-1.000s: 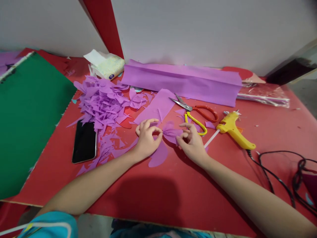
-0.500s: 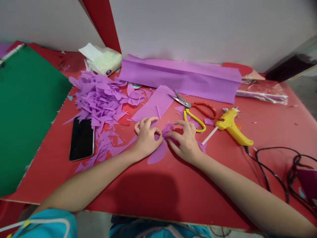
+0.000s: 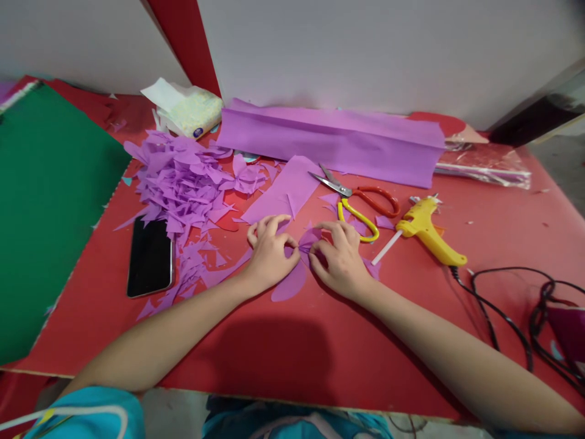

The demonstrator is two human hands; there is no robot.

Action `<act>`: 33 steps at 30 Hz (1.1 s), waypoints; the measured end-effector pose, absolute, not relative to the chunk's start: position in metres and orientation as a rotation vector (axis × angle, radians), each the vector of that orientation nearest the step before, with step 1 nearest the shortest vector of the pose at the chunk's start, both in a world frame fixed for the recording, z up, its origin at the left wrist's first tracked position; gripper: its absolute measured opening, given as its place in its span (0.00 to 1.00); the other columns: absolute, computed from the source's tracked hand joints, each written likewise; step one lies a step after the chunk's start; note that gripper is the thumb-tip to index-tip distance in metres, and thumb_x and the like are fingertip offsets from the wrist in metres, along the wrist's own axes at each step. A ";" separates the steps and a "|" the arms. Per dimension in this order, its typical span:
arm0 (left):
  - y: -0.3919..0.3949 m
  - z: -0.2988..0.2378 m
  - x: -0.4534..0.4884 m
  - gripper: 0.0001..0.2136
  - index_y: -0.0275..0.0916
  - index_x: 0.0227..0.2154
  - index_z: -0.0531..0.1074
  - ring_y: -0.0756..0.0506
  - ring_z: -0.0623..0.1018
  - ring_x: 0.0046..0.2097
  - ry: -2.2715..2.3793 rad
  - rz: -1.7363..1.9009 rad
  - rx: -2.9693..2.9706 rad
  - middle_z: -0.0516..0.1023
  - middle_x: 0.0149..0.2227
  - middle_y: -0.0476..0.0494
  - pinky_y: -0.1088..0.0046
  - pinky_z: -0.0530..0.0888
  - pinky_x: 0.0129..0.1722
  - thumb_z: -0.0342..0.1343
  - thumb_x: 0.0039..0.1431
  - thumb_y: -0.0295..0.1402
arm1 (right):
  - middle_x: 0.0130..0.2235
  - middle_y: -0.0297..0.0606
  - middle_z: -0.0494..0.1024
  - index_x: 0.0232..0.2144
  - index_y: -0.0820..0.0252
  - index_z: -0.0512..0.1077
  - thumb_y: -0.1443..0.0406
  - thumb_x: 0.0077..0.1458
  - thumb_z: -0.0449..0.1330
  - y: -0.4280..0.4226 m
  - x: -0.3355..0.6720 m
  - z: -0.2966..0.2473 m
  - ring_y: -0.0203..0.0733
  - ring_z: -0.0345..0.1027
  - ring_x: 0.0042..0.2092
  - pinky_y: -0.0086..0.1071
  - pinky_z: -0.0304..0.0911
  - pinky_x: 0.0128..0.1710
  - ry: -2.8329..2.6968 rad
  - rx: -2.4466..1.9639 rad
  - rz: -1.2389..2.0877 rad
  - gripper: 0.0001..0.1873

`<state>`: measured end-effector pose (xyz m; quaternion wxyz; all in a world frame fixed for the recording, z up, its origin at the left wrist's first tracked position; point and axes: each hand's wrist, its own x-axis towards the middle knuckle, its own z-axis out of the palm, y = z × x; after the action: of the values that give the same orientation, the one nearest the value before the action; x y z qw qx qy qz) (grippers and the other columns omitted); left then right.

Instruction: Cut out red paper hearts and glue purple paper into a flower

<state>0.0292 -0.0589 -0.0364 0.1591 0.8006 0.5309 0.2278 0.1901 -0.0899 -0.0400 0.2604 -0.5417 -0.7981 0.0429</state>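
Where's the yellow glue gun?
In the head view, the yellow glue gun lies right of centre on the red table, just right of the scissors.

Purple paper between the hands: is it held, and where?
The left hand pinches the paper at its gathered end; whether the right hand grips is unclear.

Both forearms [image 3: 183, 326] angle inward (bare, btw), left hand [image 3: 273, 259] and right hand [image 3: 340, 261] pinching thumb-to-finger, pretty close together.

Soft, broad shadow [image 3: 274, 353] across red tabletop [image 3: 516, 231]
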 end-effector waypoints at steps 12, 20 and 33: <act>-0.059 -0.033 0.028 0.03 0.42 0.22 0.73 0.38 0.61 0.55 1.506 0.601 2.266 0.66 0.52 0.46 0.51 0.55 0.51 0.56 0.47 0.29 | 0.45 0.46 0.68 0.23 0.60 0.69 0.66 0.45 0.57 -0.096 0.195 -0.038 0.55 0.54 0.50 0.52 0.46 0.50 -2.184 -1.511 -0.289 0.03; -0.059 -0.033 0.028 0.04 0.42 0.22 0.73 0.39 0.61 0.55 1.498 0.592 2.247 0.66 0.53 0.47 0.53 0.53 0.52 0.56 0.49 0.31 | 0.46 0.43 0.68 0.29 0.57 0.72 0.65 0.51 0.56 -0.095 0.188 -0.041 0.50 0.52 0.49 0.49 0.48 0.50 -2.294 -1.313 -0.219 0.05; -0.057 -0.035 0.028 0.03 0.43 0.23 0.75 0.39 0.61 0.55 1.447 0.576 2.240 0.67 0.52 0.48 0.52 0.52 0.53 0.57 0.48 0.31 | 0.47 0.43 0.68 0.27 0.58 0.73 0.67 0.52 0.56 -0.091 0.188 -0.043 0.50 0.53 0.49 0.47 0.51 0.48 -2.198 -1.354 -0.124 0.06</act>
<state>0.0281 -0.0567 -0.0352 0.2052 0.8035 0.5192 0.2066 0.1878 -0.0912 -0.0426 0.2752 -0.5037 -0.8176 -0.0460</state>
